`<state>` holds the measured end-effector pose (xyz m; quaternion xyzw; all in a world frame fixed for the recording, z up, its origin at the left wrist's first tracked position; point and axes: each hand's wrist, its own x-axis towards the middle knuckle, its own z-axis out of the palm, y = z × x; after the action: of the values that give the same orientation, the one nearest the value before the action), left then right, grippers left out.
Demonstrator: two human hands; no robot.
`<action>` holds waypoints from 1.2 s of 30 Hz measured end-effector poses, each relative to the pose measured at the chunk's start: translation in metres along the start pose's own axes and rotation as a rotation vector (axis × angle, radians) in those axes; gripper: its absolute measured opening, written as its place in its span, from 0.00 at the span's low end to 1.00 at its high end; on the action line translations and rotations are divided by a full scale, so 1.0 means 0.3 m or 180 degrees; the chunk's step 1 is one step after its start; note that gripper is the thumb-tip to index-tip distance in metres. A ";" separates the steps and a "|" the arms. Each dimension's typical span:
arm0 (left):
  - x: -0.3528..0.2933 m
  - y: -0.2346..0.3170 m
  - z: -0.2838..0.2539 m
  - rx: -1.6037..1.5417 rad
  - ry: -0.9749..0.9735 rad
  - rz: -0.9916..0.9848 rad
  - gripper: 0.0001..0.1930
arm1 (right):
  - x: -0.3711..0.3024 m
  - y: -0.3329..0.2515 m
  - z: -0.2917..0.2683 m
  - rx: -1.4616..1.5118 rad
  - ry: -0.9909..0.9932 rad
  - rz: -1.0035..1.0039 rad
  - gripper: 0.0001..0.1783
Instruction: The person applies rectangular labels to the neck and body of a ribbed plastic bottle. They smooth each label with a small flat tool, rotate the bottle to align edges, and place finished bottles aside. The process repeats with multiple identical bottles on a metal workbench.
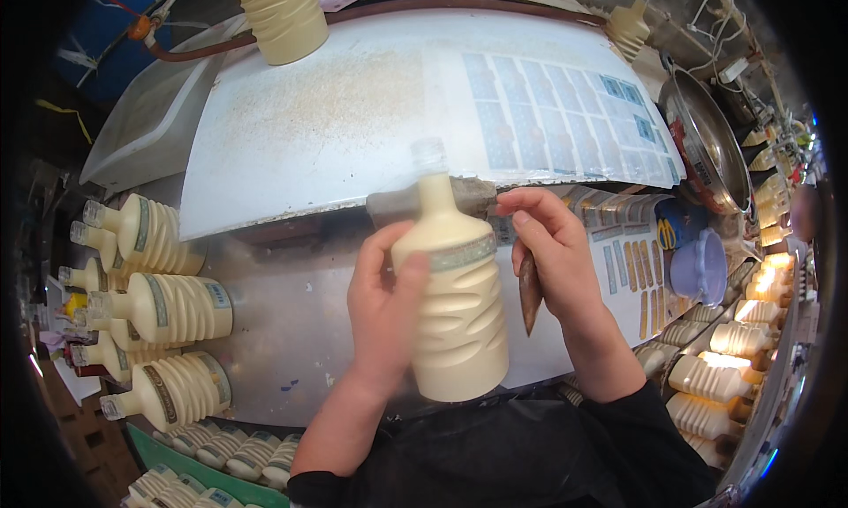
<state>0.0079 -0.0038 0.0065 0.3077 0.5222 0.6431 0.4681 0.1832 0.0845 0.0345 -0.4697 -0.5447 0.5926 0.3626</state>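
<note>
A cream bottle (459, 344) with a ridged body and a clear neck top stands upright, slightly tilted, in front of me. My left hand (384, 283) is closed around its left shoulder, the thumb blurred. A grey-green patterned label band (459, 254) wraps below the shoulder. My right hand (558, 252) is to the right of the bottle, its fingers bent and thumb near the index finger. Tucked in that hand is a brown pointed flat tool (530, 300), tip downward. Behind the bottle neck lies a grey cloth (477, 195) on the board's front edge.
Several similar bottles (181, 307) lie at the left, more in rows at the right (715, 375). A white board (353, 93) carries a sheet of blue stickers (548, 119). Label strips (640, 269), yellow-handled scissors (665, 235), a purple bucket (702, 274) and a metal pan (715, 141) stand right.
</note>
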 end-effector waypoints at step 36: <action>-0.008 -0.024 -0.015 -0.0327 0.0012 -0.0172 0.20 | -0.024 -0.061 0.091 -0.1666 0.0046 -0.0602 0.22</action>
<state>0.0069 -0.0076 -0.0015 0.2678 0.4975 0.6567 0.4995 0.1579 0.0722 0.0526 -0.4987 -0.7181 0.3918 0.2865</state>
